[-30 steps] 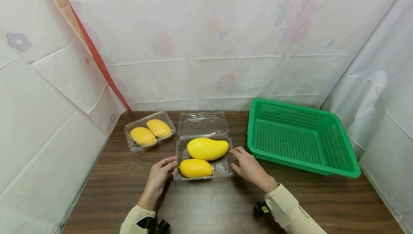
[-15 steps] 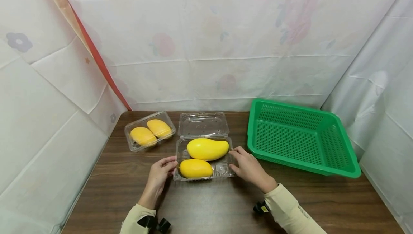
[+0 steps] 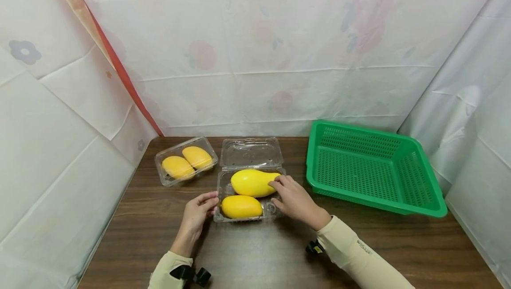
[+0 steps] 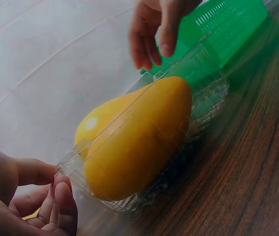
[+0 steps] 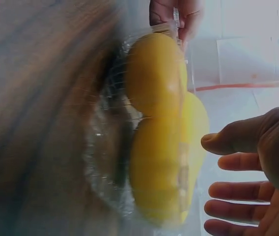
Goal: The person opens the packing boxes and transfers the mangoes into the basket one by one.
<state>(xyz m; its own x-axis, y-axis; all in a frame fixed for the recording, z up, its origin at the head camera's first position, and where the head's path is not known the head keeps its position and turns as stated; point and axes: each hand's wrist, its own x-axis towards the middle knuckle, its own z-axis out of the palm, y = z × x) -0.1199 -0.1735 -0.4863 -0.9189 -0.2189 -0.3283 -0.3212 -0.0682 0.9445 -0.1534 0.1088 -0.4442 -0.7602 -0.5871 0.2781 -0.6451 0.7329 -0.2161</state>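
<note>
In the head view, a clear plastic clamshell box (image 3: 271, 212) stands mid-table with its lid (image 3: 251, 152) folded back. Two yellow mangoes lie inside: a long curved far mango (image 3: 251, 183) and a rounder near mango (image 3: 241, 207). My left hand (image 3: 195, 216) pinches the box's left rim between thumb and fingers, which the left wrist view shows up close. Over the box's right side is my right hand (image 3: 297, 200), its fingertips by the narrow end of the far mango. The right wrist view shows the fingers (image 5: 240, 191) of that hand extended and spread, holding nothing.
A second clear box (image 3: 169, 181), lid down over two mangoes (image 3: 178, 167), sits at the back left. At the back right stands a green perforated basket (image 3: 371, 205). White printed sheets (image 3: 255, 58) enclose the wooden table (image 3: 139, 236).
My right hand has left the box's right rim and moved left, over the box toward the far mango. My left hand keeps its pinch on the left rim.
</note>
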